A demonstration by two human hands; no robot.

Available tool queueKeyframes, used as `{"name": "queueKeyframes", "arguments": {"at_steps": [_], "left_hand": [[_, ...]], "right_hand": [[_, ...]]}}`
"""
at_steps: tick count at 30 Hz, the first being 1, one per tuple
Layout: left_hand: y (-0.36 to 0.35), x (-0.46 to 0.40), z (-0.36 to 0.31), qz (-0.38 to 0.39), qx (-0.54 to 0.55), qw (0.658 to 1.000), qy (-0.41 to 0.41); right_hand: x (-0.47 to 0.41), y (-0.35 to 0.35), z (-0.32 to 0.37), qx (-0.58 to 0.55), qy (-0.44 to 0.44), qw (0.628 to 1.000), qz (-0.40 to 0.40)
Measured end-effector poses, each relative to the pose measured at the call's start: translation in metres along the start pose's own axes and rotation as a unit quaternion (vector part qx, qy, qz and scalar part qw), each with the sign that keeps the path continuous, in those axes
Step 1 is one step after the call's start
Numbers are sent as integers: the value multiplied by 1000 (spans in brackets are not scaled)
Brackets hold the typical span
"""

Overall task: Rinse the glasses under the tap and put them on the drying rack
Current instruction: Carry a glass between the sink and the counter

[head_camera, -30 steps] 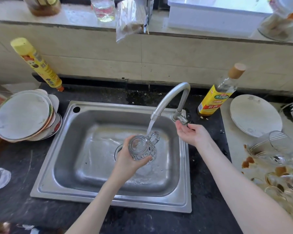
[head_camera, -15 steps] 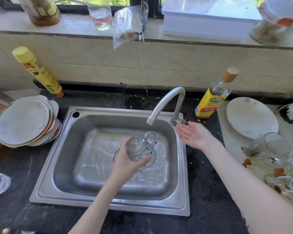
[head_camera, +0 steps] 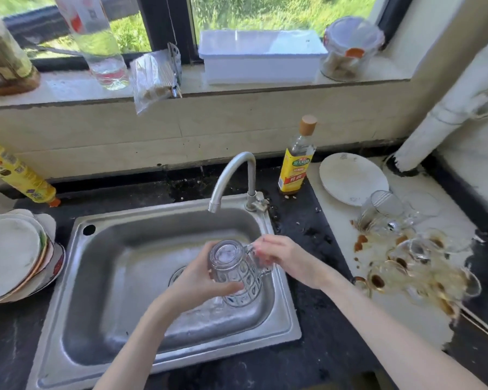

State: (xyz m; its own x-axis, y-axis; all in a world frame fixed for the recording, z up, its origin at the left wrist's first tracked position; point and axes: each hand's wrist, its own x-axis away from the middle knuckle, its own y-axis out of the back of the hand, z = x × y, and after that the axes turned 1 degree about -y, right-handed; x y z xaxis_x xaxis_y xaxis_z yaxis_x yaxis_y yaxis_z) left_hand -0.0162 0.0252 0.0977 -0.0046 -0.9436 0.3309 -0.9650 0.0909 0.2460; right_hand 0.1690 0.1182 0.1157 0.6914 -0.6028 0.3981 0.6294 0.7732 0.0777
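A clear patterned glass mug point(head_camera: 233, 273) hangs bottom-up over the steel sink point(head_camera: 102, 277). My left hand point(head_camera: 200, 280) grips its body from the left, thumb across the front. My right hand point(head_camera: 282, 257) holds the mug's handle on the right side. The curved tap point(head_camera: 231, 175) stands behind the mug and no water runs from its spout. Several dirty glasses point(head_camera: 406, 249) with brown stains lie tumbled on the white board at the right.
A stack of plates point(head_camera: 14, 254) sits left of the sink and a white plate point(head_camera: 352, 178) at the right back. A yellow-labelled bottle point(head_camera: 295, 161) stands beside the tap, a yellow detergent bottle point(head_camera: 14, 173) leans at the left wall. Jars and a white box line the windowsill.
The water stream has stopped. My right hand left the tap handle and came down to the mug's handle. The mug moved toward me and turned bottom-up.
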Motion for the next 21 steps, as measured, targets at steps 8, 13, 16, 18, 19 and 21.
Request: {"name": "queueKeyframes", "arguments": {"at_steps": [8, 13, 16, 18, 19, 21], "left_hand": [[-40, 13, -34, 225, -100, 964, -100], [-90, 43, -56, 266, -271, 889, -255], [-132, 69, -67, 295, -361, 806, -365], [-166, 93, -75, 308, -396, 758, -417], [-185, 108, -79, 320, -397, 743, -434], [-223, 143, -84, 353, -387, 716, -461]], "right_hand": [[119, -36, -21, -122, 35, 951, -283], [222, -71, -41, -206, 50, 851, -481], [293, -97, -58, -233, 57, 776, -583], [343, -119, -74, -231, 56, 725, -647], [368, -132, -83, -230, 58, 703, -671], [419, -160, -99, -236, 58, 661, -710]]}}
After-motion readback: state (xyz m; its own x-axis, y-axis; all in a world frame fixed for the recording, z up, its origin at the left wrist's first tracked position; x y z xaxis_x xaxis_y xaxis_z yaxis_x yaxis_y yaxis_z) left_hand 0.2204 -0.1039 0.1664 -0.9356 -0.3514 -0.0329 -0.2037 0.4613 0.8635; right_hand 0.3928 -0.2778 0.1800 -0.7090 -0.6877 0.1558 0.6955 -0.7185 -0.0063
